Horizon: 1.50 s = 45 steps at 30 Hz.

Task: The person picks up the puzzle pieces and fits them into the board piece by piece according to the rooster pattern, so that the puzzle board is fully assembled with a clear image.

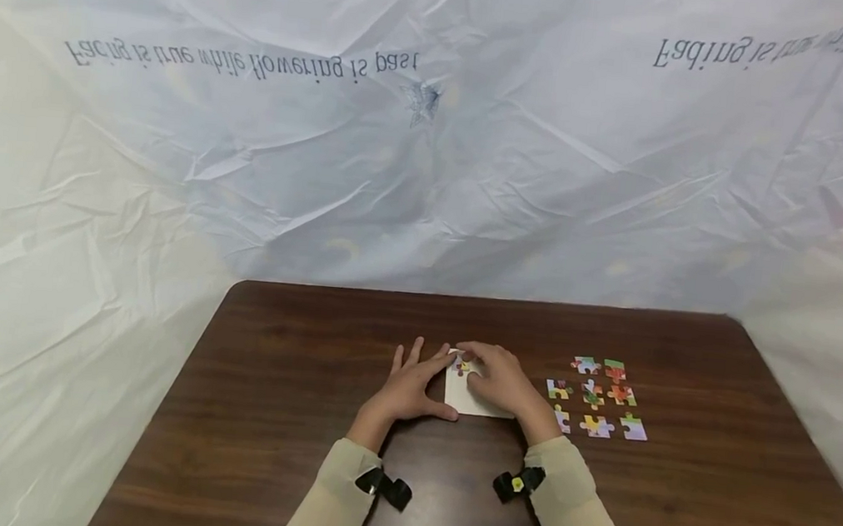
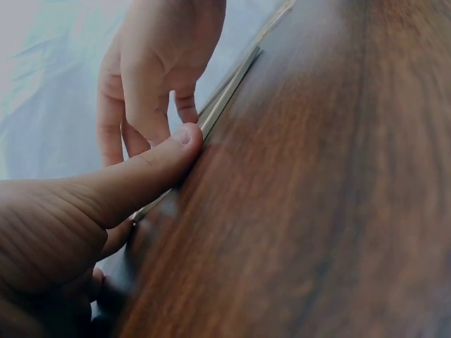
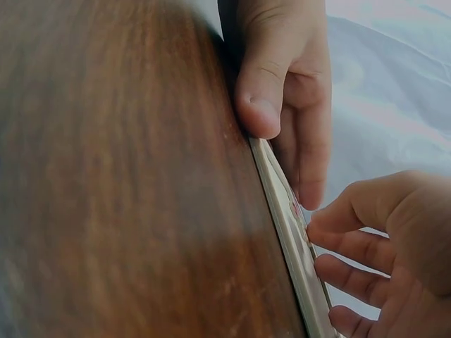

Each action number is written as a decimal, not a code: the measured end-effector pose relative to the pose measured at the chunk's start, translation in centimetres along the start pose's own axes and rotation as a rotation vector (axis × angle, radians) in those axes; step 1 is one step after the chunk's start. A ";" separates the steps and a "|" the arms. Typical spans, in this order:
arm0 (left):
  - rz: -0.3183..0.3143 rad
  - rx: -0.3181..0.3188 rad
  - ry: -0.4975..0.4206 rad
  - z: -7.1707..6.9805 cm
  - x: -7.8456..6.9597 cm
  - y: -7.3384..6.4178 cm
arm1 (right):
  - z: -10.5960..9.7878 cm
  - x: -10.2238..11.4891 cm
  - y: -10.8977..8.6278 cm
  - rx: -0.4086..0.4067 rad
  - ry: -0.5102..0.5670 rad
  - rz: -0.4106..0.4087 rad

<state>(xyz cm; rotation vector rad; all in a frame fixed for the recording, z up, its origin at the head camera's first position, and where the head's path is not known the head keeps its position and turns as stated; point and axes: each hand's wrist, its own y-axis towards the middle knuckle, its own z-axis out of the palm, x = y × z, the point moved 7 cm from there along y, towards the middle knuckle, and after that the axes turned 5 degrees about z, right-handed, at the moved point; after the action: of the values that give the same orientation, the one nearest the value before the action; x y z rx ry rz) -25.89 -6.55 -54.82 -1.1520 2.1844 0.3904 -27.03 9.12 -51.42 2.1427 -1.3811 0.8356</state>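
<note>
A square white puzzle tray (image 1: 466,396) lies on the table, with one colourful jigsaw piece (image 1: 461,366) in its upper left corner. My left hand (image 1: 410,387) is spread at the tray's left side. Its thumb (image 2: 165,158) presses the near edge by the corner, and the index finger reaches the far left corner. Over the tray, my right hand (image 1: 497,378) has its bent index finger and thumb at two sides of the piece, pinching it. In the right wrist view, the other right fingers (image 3: 352,274) come down at the tray.
Several loose jigsaw pieces (image 1: 593,395) lie in rough rows right of the tray, one partly hidden by the right wrist. The dark wooden table (image 1: 290,385) ends at a white sheet (image 1: 424,238) hanging behind it and along both sides.
</note>
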 end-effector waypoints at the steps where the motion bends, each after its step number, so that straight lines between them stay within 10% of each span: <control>1: 0.001 0.000 0.001 0.0 0.0 0.0 | 0.0 0.0 0.0 0.003 -0.001 0.004; 12: 0.001 -0.006 -0.003 -0.1 -0.1 -0.1 | -1.2 0.1 -0.6 -0.025 0.028 -0.013; 28: 0.007 -0.025 -0.021 -0.3 -0.3 -0.3 | -13.5 -3.4 -4.6 -0.107 -0.222 0.104; 45: 0.027 -0.045 -0.040 -0.5 -0.3 -0.4 | -15.1 -9.2 -5.5 0.014 -0.512 0.105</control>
<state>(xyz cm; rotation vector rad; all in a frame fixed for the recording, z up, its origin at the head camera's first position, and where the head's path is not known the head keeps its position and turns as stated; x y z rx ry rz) -25.66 -6.87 -54.27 -1.1300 2.1685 0.4730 -28.53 27.11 -47.39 2.4157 -1.7443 0.3347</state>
